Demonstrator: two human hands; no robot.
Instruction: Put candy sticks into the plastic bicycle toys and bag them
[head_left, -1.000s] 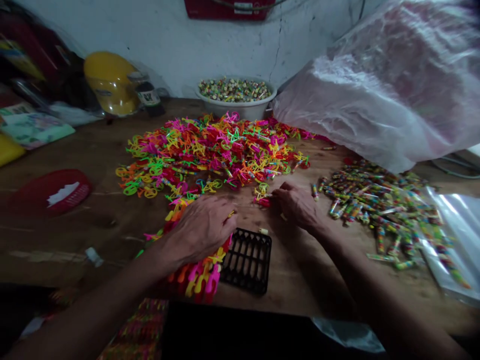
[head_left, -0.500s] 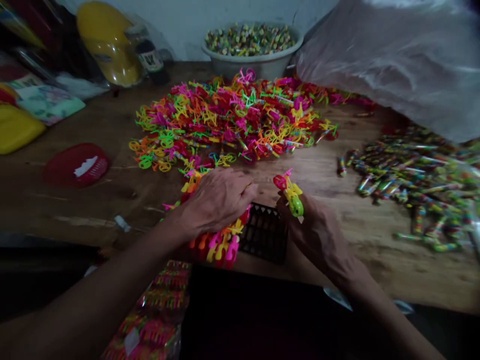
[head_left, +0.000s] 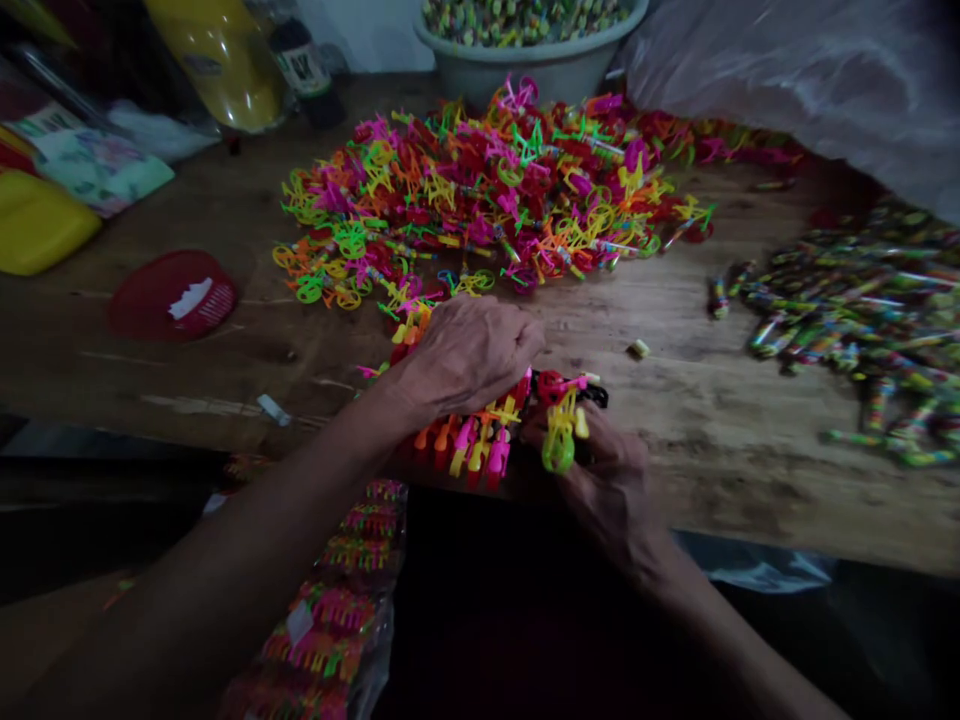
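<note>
My right hand pinches a small plastic toy with a yellow-green rounded end and red and pink parts. It is held low over the right end of a black slotted rack, most of which is hidden by the hands. On the rack's left part stands a packed row of toys in orange, pink, yellow and red. My left hand rests over this row with its fingers curled down. Its fingertips are hidden, and what they grip cannot be made out.
Behind the hands lies a heap of colourful toys, with a grey basin of small pieces behind it. Candy-like tubes are piled at right. A red lid-like piece lies left. Packed toys hang below the table edge.
My right hand has moved left with the toy, close to the row in the rack. A small pale piece now shows on the table beyond it. The view has tilted down.
</note>
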